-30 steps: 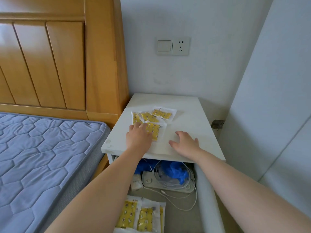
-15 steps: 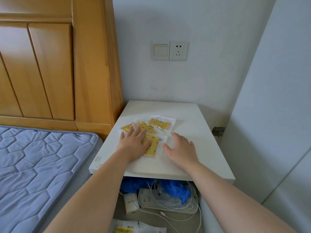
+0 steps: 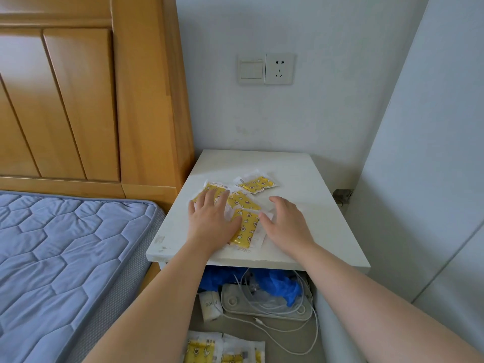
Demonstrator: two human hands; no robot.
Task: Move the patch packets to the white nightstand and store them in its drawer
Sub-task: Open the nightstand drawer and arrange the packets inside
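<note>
Several yellow patch packets in clear wrappers lie on top of the white nightstand (image 3: 309,176). One packet (image 3: 258,184) sits apart at the back. My left hand (image 3: 210,218) lies flat with spread fingers on the left packets (image 3: 209,189). A front packet (image 3: 246,227) lies between both hands, and my right hand (image 3: 286,224) rests open beside it, thumb at its wrapper edge. Below, the open drawer (image 3: 335,334) holds more yellow packets (image 3: 209,349) at its front.
The drawer also holds a white power strip (image 3: 262,305) with tangled white cables, a blue crumpled bag (image 3: 277,284) and a small white tube (image 3: 210,305). A bed with a blue quilted mattress (image 3: 65,258) and wooden headboard stands left. A white wall panel stands right.
Both hands slid forward over the nightstand top onto the packets, and the packets shifted closer together under the left hand. The view moved nearer and tilted down slightly.
</note>
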